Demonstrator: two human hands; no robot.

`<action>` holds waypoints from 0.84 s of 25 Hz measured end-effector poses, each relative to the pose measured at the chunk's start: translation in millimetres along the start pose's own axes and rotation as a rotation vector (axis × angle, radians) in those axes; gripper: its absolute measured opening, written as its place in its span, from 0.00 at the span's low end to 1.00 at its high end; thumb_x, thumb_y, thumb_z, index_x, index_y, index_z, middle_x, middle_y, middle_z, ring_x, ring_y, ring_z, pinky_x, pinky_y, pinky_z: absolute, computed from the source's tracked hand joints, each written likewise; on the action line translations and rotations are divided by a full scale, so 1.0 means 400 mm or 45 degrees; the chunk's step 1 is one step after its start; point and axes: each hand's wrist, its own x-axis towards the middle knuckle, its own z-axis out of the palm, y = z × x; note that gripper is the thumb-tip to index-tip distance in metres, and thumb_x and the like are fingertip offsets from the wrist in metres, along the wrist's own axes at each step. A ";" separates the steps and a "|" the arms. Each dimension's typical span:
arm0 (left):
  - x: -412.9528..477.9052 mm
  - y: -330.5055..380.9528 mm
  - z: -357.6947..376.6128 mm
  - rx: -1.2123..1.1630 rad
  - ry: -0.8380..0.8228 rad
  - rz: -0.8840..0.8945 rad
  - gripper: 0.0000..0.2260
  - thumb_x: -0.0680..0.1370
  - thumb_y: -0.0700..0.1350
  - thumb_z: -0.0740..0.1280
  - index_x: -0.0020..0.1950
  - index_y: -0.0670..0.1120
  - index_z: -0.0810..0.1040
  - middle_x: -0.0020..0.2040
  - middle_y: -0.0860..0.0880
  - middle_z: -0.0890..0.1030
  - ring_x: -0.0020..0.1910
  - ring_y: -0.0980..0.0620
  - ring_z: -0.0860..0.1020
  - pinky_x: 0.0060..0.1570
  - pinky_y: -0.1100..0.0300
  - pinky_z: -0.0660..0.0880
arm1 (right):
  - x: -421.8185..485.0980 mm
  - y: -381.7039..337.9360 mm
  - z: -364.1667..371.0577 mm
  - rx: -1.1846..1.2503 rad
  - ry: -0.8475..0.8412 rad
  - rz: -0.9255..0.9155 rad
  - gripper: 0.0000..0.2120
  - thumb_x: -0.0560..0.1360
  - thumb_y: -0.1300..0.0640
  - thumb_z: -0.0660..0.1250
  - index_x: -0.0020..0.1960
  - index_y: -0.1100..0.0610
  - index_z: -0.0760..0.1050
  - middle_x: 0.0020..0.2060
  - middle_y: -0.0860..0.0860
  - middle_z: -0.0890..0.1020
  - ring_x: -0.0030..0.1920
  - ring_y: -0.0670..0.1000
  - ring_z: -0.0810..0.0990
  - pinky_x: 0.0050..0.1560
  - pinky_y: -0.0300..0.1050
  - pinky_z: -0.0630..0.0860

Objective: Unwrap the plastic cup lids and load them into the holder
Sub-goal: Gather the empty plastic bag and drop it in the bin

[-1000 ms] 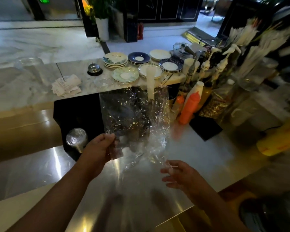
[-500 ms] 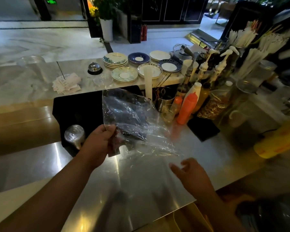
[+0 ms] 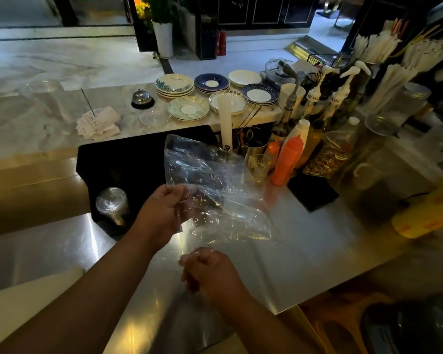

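My left hand (image 3: 161, 215) pinches the near left edge of an empty, crumpled clear plastic wrapper (image 3: 210, 190), held above the steel counter (image 3: 304, 251). My right hand (image 3: 210, 272) sits below and nearer, fingers curled, and seems to grip the wrapper's lower edge. A stack of clear domed cup lids (image 3: 111, 204) stands in a round opening of the black holder panel (image 3: 128, 162), left of my left hand.
Beyond the panel are stacked saucers (image 3: 212, 95), a service bell (image 3: 142, 99) and paper slips (image 3: 97, 122) on a marble ledge. Squeeze bottles (image 3: 287, 159), syrup pumps, a glass and a metal cup crowd the right. A yellow roll (image 3: 425, 215) lies at far right.
The wrapper has dropped from hanging upright to lying crumpled and lower. My right hand moved left and nearer and its fingers curled shut. My left hand kept its grip.
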 end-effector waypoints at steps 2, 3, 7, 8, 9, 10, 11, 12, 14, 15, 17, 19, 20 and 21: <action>-0.002 0.006 0.003 -0.034 -0.010 -0.010 0.08 0.87 0.44 0.63 0.56 0.42 0.79 0.44 0.48 0.88 0.40 0.47 0.86 0.32 0.52 0.83 | 0.006 0.020 -0.025 -0.022 -0.184 0.260 0.13 0.76 0.48 0.70 0.55 0.54 0.83 0.48 0.49 0.87 0.44 0.44 0.85 0.48 0.39 0.81; -0.005 0.013 -0.001 -0.067 -0.033 -0.017 0.07 0.87 0.44 0.63 0.55 0.43 0.79 0.44 0.49 0.88 0.39 0.48 0.87 0.30 0.54 0.83 | 0.000 0.041 -0.067 -0.069 -0.269 0.330 0.18 0.77 0.52 0.68 0.64 0.58 0.80 0.54 0.54 0.85 0.51 0.49 0.85 0.55 0.42 0.80; -0.006 0.035 -0.046 -0.104 -0.182 -0.066 0.09 0.85 0.46 0.64 0.54 0.46 0.83 0.52 0.45 0.87 0.49 0.43 0.85 0.45 0.48 0.85 | -0.007 0.045 -0.301 0.485 0.045 0.469 0.13 0.78 0.69 0.66 0.62 0.69 0.77 0.49 0.65 0.85 0.42 0.58 0.85 0.42 0.48 0.82; -0.007 0.037 -0.057 -0.061 -0.212 -0.093 0.09 0.85 0.47 0.65 0.53 0.47 0.84 0.54 0.44 0.86 0.51 0.42 0.84 0.48 0.46 0.83 | -0.003 0.034 -0.351 0.505 0.155 0.383 0.14 0.82 0.61 0.63 0.63 0.67 0.79 0.55 0.66 0.85 0.48 0.60 0.85 0.50 0.53 0.82; -0.010 0.037 -0.063 -0.019 -0.238 -0.116 0.09 0.83 0.49 0.66 0.54 0.47 0.83 0.56 0.42 0.84 0.52 0.41 0.83 0.48 0.47 0.82 | 0.002 0.010 -0.381 0.535 0.170 0.323 0.19 0.85 0.52 0.59 0.64 0.64 0.80 0.59 0.65 0.85 0.54 0.62 0.84 0.58 0.58 0.80; -0.014 0.036 -0.066 0.009 -0.265 -0.128 0.10 0.81 0.51 0.67 0.55 0.46 0.82 0.56 0.41 0.82 0.52 0.41 0.83 0.46 0.48 0.82 | 0.013 -0.019 -0.395 0.543 0.119 0.302 0.24 0.85 0.45 0.56 0.64 0.62 0.81 0.60 0.63 0.85 0.56 0.62 0.84 0.62 0.61 0.77; -0.019 0.035 -0.066 0.026 -0.296 -0.139 0.13 0.79 0.51 0.67 0.57 0.44 0.81 0.55 0.40 0.81 0.50 0.42 0.84 0.44 0.49 0.84 | 0.022 -0.053 -0.394 0.512 0.038 0.281 0.27 0.84 0.41 0.56 0.63 0.60 0.82 0.58 0.62 0.86 0.55 0.62 0.84 0.62 0.61 0.78; -0.022 0.034 -0.066 0.047 -0.316 -0.141 0.14 0.78 0.51 0.67 0.58 0.43 0.80 0.54 0.40 0.83 0.48 0.43 0.85 0.44 0.49 0.85 | 0.029 -0.086 -0.383 0.456 -0.005 0.240 0.24 0.83 0.41 0.61 0.61 0.60 0.83 0.53 0.60 0.87 0.50 0.59 0.86 0.57 0.58 0.81; -0.027 0.036 -0.068 0.134 -0.296 -0.124 0.12 0.81 0.50 0.68 0.56 0.42 0.82 0.51 0.43 0.87 0.46 0.45 0.86 0.48 0.46 0.83 | 0.041 -0.125 -0.369 0.313 0.079 0.113 0.13 0.78 0.51 0.71 0.55 0.60 0.85 0.42 0.57 0.85 0.36 0.51 0.83 0.38 0.47 0.83; -0.029 0.041 -0.069 0.211 -0.251 -0.112 0.08 0.82 0.48 0.68 0.53 0.44 0.84 0.48 0.45 0.88 0.43 0.46 0.85 0.44 0.48 0.84 | 0.049 -0.131 -0.373 0.244 0.163 0.041 0.09 0.77 0.55 0.72 0.53 0.60 0.84 0.37 0.55 0.82 0.31 0.48 0.80 0.33 0.44 0.81; -0.028 0.049 -0.079 0.383 -0.135 -0.072 0.07 0.80 0.46 0.72 0.43 0.48 0.86 0.37 0.47 0.87 0.30 0.53 0.83 0.28 0.59 0.81 | 0.058 -0.125 -0.388 0.158 0.283 -0.019 0.07 0.80 0.58 0.70 0.53 0.60 0.84 0.33 0.53 0.78 0.28 0.47 0.75 0.31 0.41 0.76; -0.027 0.052 -0.092 0.455 -0.126 -0.065 0.07 0.75 0.50 0.76 0.40 0.47 0.87 0.32 0.48 0.84 0.24 0.57 0.79 0.22 0.65 0.75 | 0.062 -0.116 -0.408 0.171 0.289 -0.011 0.09 0.82 0.59 0.66 0.56 0.59 0.84 0.32 0.52 0.78 0.28 0.47 0.74 0.31 0.42 0.74; -0.025 0.051 -0.097 0.462 -0.152 -0.077 0.07 0.76 0.50 0.75 0.43 0.48 0.88 0.33 0.48 0.84 0.25 0.57 0.79 0.23 0.65 0.75 | 0.064 -0.110 -0.415 0.194 0.283 -0.009 0.10 0.83 0.60 0.64 0.57 0.58 0.84 0.31 0.52 0.78 0.29 0.47 0.73 0.31 0.42 0.73; -0.023 0.049 -0.098 0.447 -0.186 -0.093 0.06 0.79 0.48 0.73 0.46 0.50 0.89 0.35 0.48 0.85 0.28 0.57 0.80 0.25 0.64 0.77 | 0.065 -0.105 -0.420 0.229 0.280 -0.015 0.12 0.83 0.62 0.62 0.57 0.56 0.84 0.31 0.52 0.78 0.29 0.48 0.73 0.31 0.43 0.71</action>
